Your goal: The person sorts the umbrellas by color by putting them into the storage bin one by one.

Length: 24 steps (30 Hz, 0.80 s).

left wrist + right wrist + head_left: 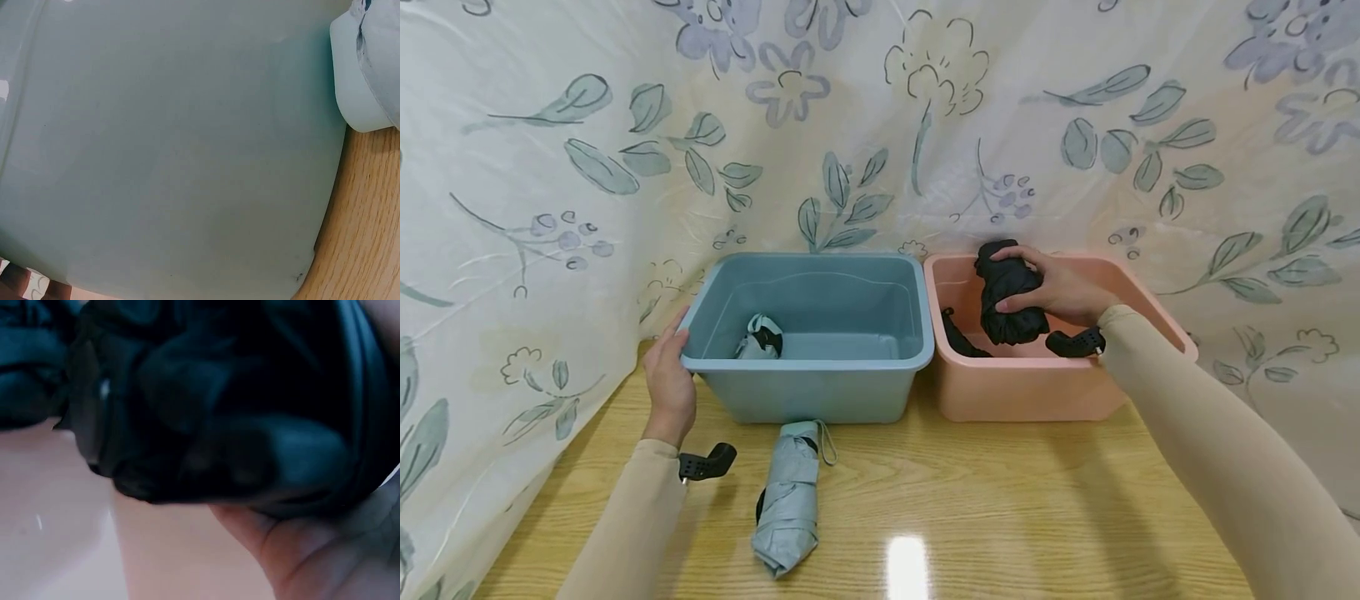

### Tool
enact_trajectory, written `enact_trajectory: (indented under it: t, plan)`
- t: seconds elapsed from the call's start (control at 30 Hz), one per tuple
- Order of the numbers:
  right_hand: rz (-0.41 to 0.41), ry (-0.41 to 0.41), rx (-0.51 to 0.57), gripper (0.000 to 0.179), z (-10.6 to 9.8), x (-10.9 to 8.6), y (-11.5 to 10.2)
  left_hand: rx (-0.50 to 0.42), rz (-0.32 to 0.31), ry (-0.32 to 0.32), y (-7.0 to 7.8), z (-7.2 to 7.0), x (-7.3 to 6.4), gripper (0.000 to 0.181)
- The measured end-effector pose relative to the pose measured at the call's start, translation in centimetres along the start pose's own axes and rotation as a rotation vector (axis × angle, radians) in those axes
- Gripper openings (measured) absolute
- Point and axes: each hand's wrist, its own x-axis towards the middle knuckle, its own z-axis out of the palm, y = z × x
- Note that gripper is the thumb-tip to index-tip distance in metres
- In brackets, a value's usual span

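Observation:
My right hand [1060, 287] grips a black folded umbrella [1006, 292], its fabric bunched, over the pink bin [1037, 387]. Thumb and fingers lie on either side of it; in the right wrist view the black fabric [206, 425] fills the upper part. Another dark fabric bundle [961, 337] lies lower in the pink bin, partly hidden by the front wall. At the left rim of the blue bin [820, 392], my left hand [670, 379] rests with its fingers along the outside. Inside that bin lies a pale blue-grey folded item with a black part [762, 337].
A pale blue-grey folded umbrella [788, 500] with a wrist loop lies on the wooden table [1000, 508] in front of the blue bin. Both bins stand side by side, rims nearly touching. A flower-patterned curtain [850, 125] hangs behind and to the sides.

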Motion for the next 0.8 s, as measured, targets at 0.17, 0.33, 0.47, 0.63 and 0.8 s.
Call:
enact_trajectory:
  t: [0.17, 0.33, 0.47, 0.63, 0.8]
  plan:
    - [-0.012, -0.045, -0.086, 0.075, 0.2, 0.4, 0.4, -0.005, 0.002, 0.01, 0.1, 0.0, 0.0, 0.048]
    - [0.031, -0.123, 0.009, 0.078, 0.5, 0.6, 1.0, -0.011, -0.001, 0.012, 0.1, 0.1, 0.0, 0.048]
    - [0.049, -0.172, -0.046, 0.08, 0.7, 0.8, 1.4, -0.014, -0.002, 0.012, 0.0, 0.1, 0.1, 0.048]
    - [0.0, -0.212, -0.215, 0.076, 1.1, 1.4, 1.8, -0.009, -0.014, 0.009, 0.0, 0.1, 0.0, 0.049]
    - [0.021, -0.253, -0.203, 0.075, 1.3, 1.6, 1.9, -0.007, -0.007, 0.014, 0.1, 0.2, 0.0, 0.049]
